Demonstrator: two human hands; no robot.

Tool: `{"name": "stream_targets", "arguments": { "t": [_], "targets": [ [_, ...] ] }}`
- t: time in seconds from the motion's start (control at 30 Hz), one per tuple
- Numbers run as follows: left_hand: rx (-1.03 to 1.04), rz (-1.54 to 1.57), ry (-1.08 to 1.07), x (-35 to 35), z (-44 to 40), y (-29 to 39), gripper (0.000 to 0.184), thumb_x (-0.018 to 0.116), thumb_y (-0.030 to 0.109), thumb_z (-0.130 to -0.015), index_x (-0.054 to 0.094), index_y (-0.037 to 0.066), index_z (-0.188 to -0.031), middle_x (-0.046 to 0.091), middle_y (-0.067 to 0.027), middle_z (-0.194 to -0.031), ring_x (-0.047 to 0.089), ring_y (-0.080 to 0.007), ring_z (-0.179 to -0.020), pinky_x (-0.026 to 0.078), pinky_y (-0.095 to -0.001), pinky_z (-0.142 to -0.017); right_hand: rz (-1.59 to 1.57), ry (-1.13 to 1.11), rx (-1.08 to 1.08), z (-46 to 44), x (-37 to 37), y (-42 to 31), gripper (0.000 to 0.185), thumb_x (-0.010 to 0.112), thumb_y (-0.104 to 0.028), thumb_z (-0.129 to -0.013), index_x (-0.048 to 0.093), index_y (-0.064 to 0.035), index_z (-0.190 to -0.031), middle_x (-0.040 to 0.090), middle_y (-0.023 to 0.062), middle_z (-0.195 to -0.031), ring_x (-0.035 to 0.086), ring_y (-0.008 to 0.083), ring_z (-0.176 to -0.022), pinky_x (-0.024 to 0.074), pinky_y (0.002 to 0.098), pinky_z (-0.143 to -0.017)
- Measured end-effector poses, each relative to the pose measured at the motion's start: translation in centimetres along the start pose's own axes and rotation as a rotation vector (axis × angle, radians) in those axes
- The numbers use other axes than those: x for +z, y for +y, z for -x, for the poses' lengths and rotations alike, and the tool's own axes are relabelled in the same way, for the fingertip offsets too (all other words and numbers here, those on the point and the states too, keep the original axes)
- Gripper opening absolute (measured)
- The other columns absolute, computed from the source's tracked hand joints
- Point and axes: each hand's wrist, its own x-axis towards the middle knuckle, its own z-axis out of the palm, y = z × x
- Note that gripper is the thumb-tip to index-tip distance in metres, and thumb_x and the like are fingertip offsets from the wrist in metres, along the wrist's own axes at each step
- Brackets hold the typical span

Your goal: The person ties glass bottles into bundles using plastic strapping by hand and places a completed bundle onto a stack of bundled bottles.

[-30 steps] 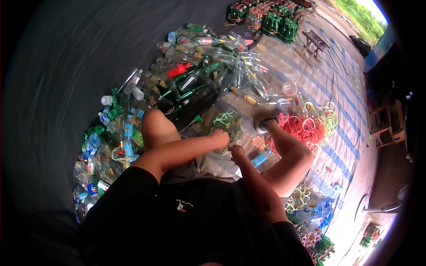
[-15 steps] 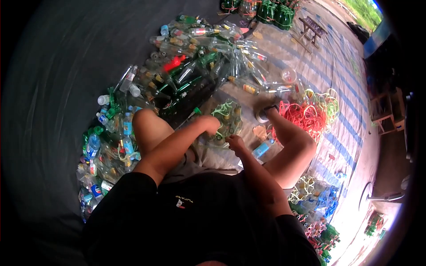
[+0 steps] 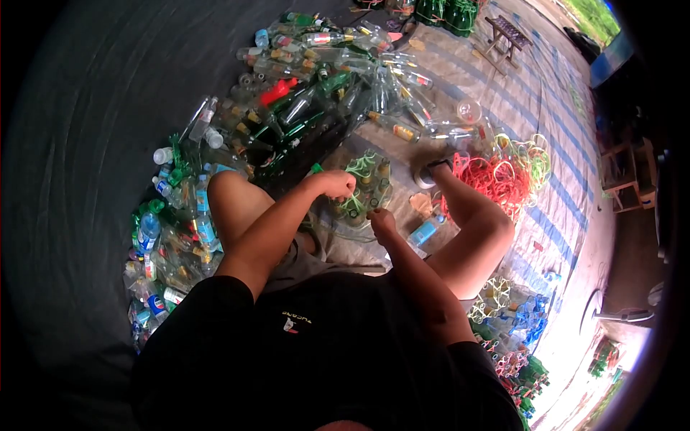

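Clear glass bottles (image 3: 383, 188) stand upright just right of my left hand (image 3: 339, 185), clenched on pale-green plastic string (image 3: 361, 168), and tbh can't tell if my right hand (image 3: 383, 223) grips anything.

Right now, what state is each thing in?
Bottle cluster: upright
Green strap: loose over the cluster's top
Left grip: curled by the strap, hold unclear
Right grip: curled near the cluster, hold unclear
Red straps: heaped, tangled
Blue-labelled bottle: lying down
Bottle pile: jumbled, mostly lying
Stool: standing

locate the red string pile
In the head view, the red string pile lies right of centre, beside the right foot and the yellow-green string.
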Motion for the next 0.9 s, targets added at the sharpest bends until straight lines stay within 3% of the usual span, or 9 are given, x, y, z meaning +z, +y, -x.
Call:
{"name": "stream_targets", "arguments": {
  "t": [0.1,0.17,0.3,0.4,0.47,0.53,0.6,0.77,0.9],
  "targets": [
    [0.027,0.053,0.0,0.3,0.1,-0.2,0.014,0.064,0.015,-0.082,0.064,0.005,-0.091,0.066,-0.0034,-0.074,0.062,-0.0146,-0.061,0.047,-0.0296,-0.055,-0.125,-0.037,0.089,1.8,-0.4,-1.9,0.026,0.059,-0.025,-0.077,0.067,-0.0005,-0.082,0.057,0.0102,-0.062,0.054,0.0224,-0.052,0.0425,0.0377,-0.049],
    [0.135,0.252,0.003,0.8,0.3,-0.4,0.012,0.064,0.015,-0.082,0.062,0.005,-0.088,0.066,-0.0056,-0.075,0.061,-0.014,-0.06,0.048,-0.0314,-0.052,-0.129,-0.056,0.092,2.1,-0.3,-2.0,0.026,0.059,-0.025,-0.077,0.067,-0.0004,-0.081,0.057,0.0104,-0.062,0.054,0.0223,-0.051,0.0424,0.0378,-0.05],
    [0.099,0.282,0.01,1.1,0.1,-0.4,0.008,0.062,0.013,-0.082,0.06,0.005,-0.085,0.064,-0.0044,-0.074,0.06,-0.0135,-0.059,0.047,-0.0319,-0.052,-0.167,-0.093,0.044,1.5,0.1,-1.4,0.025,0.059,-0.023,-0.077,0.067,0.0002,-0.081,0.058,0.0098,-0.063,0.053,0.0211,-0.052,0.0415,0.037,-0.05],
    [0.125,0.118,0.119,1.4,-0.4,-1.1,0.005,0.06,0.01,-0.082,0.058,0.006,-0.085,0.062,-0.0063,-0.073,0.06,-0.0173,-0.063,0.046,-0.036,-0.055,-0.171,-0.09,0.003,1.7,0.3,-1.5,0.025,0.059,-0.022,-0.077,0.068,0.0008,-0.082,0.059,0.0099,-0.064,0.054,0.0204,-0.054,0.0414,0.0366,-0.052],
    [0.267,-0.186,0.289,1.8,-1.1,-1.9,0.007,0.06,0.011,-0.084,0.059,0.007,-0.089,0.063,-0.013,-0.079,0.063,-0.0298,-0.075,0.047,-0.0403,-0.063,-0.151,-0.082,0.011,1.6,0.4,-1.4,0.025,0.06,-0.022,-0.077,0.069,0.001,-0.083,0.06,0.01,-0.065,0.055,0.0203,-0.056,0.0416,0.0367,-0.053],
    [0.292,-0.226,0.333,2.1,-1.7,-2.2,0.006,0.059,0.011,-0.084,0.059,0.007,-0.089,0.063,-0.0146,-0.082,0.062,-0.033,-0.079,0.046,-0.0411,-0.066,-0.131,-0.074,0.019,1.2,0.5,-1.2,0.025,0.06,-0.021,-0.077,0.069,0.0011,-0.083,0.061,0.0102,-0.066,0.055,0.0201,-0.057,0.0417,0.0369,-0.054],
    [0.316,-0.265,0.377,2.4,-1.8,-2.2,0.005,0.058,0.011,-0.085,0.06,0.007,-0.089,0.063,-0.0163,-0.085,0.06,-0.0362,-0.083,0.045,-0.042,-0.069,-0.133,-0.107,-0.009,0.7,0.6,-0.6,0.022,0.061,-0.022,-0.081,0.066,-0.0038,-0.093,0.051,0.0065,-0.061,0.044,0.0192,-0.044,0.0353,0.035,-0.041],
    [0.398,-0.241,0.577,3.8,-1.8,-2.1,0.012,0.055,0.011,-0.086,0.066,0.008,-0.091,0.064,-0.0174,-0.099,0.062,-0.0381,-0.095,0.048,-0.0453,-0.078,-0.143,-0.098,-0.019,0.6,0.8,-0.6,0.021,0.061,-0.021,-0.08,0.066,-0.0043,-0.092,0.05,0.0056,-0.061,0.042,0.0181,-0.044,0.0329,0.0352,-0.041],
    [0.363,-0.278,0.549,3.7,-1.6,-1.5,0.017,0.054,0.013,-0.087,0.068,0.008,-0.096,0.063,-0.0178,-0.103,0.061,-0.0377,-0.098,0.049,-0.0439,-0.082,-0.24,-0.124,0.077,0.9,0.9,-1.0,0.018,0.063,-0.02,-0.08,0.065,-0.0049,-0.09,0.047,0.0047,-0.06,0.039,0.0173,-0.044,0.0301,0.036,-0.041]
  ]
}}
